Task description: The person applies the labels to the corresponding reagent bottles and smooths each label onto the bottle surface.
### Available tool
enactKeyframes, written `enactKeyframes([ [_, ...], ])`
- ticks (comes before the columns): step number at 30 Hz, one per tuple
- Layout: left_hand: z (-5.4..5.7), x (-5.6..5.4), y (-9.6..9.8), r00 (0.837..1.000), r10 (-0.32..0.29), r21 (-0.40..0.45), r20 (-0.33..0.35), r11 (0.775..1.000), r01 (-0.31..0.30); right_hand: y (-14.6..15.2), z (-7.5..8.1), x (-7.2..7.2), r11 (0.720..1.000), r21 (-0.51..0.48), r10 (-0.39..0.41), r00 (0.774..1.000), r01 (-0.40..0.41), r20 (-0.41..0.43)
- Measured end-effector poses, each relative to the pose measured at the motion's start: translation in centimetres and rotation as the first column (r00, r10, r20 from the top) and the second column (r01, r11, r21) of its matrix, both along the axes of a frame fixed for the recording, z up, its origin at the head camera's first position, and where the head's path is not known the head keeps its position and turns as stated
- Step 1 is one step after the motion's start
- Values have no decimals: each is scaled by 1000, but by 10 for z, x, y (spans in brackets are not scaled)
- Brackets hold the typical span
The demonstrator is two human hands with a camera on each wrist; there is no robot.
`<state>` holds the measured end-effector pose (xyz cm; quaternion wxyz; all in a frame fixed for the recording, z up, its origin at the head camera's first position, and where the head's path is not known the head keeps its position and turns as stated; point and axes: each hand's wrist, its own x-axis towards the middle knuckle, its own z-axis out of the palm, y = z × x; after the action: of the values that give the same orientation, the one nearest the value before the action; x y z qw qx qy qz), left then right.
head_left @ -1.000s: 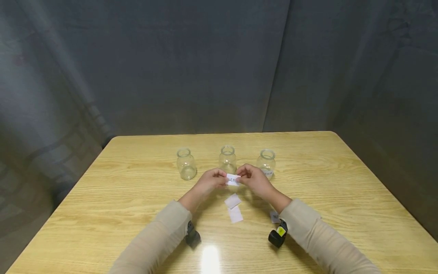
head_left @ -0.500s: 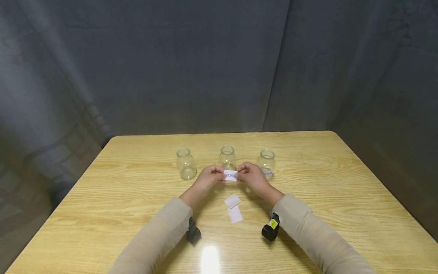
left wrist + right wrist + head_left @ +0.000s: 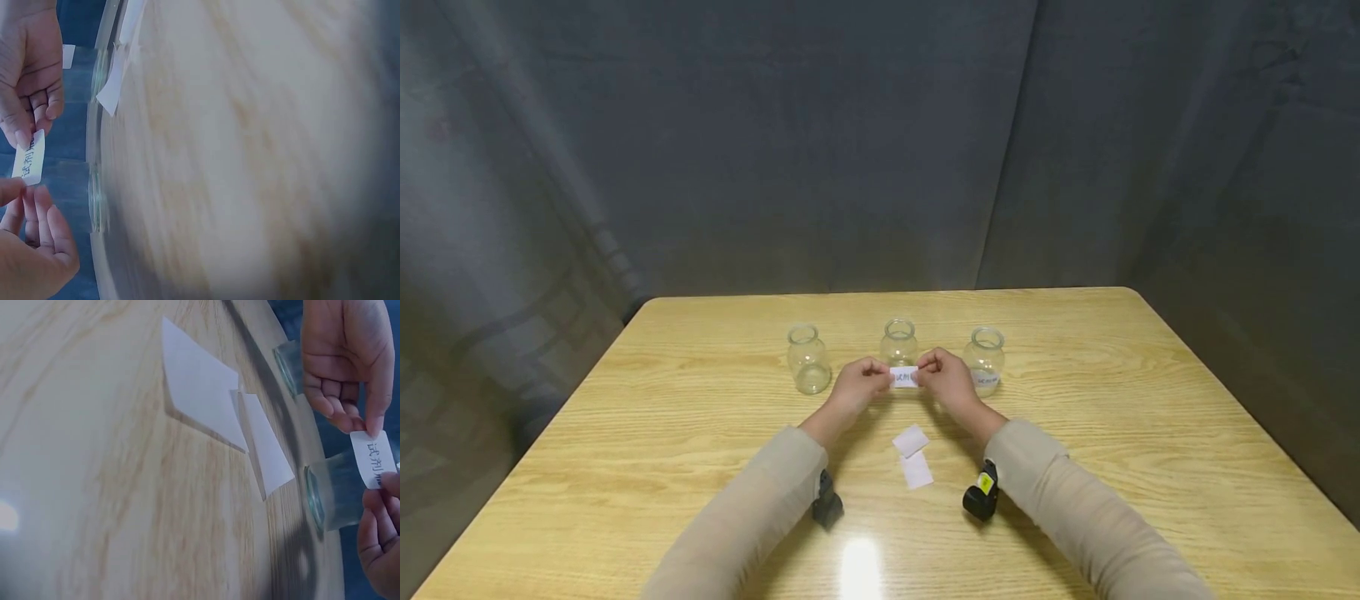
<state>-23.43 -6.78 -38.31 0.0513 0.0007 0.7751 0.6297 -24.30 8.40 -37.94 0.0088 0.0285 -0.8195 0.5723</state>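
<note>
Both hands hold one small white label (image 3: 904, 377) with dark Chinese characters, right in front of the middle glass jar (image 3: 898, 340). Its left edge is pinched by the left hand (image 3: 857, 390), its right edge by the right hand (image 3: 953, 385). In the left wrist view the label (image 3: 29, 159) is stretched between the fingertips of both hands. In the right wrist view the label (image 3: 374, 459) appears with a jar (image 3: 331, 492) behind it. From the head view I cannot tell whether the label touches the glass.
To the left stands a plain glass jar (image 3: 809, 362). The right-hand glass jar (image 3: 987, 354) bears a similar white label low on its front. Two blank-looking paper pieces (image 3: 916, 469) lie on the wooden table (image 3: 662, 433), nearer the body. A dark curtain (image 3: 820, 167) hangs behind.
The hands and the label have moved away from the body, slightly left, closer to the middle jar. A lettered paper by the right sleeve is now hidden under the forearm.
</note>
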Motion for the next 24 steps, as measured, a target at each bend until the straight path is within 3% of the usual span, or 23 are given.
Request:
enactKeyframes([
  [14,0,-3,7,993,105,-78,-54,991,-109,-5,-2,-2,999,-22,-31,998,30,-49],
  [24,-2,-5,9,990,122,-122,-73,984,-131,-4,-3,-3,999,30,-39,997,41,-73],
])
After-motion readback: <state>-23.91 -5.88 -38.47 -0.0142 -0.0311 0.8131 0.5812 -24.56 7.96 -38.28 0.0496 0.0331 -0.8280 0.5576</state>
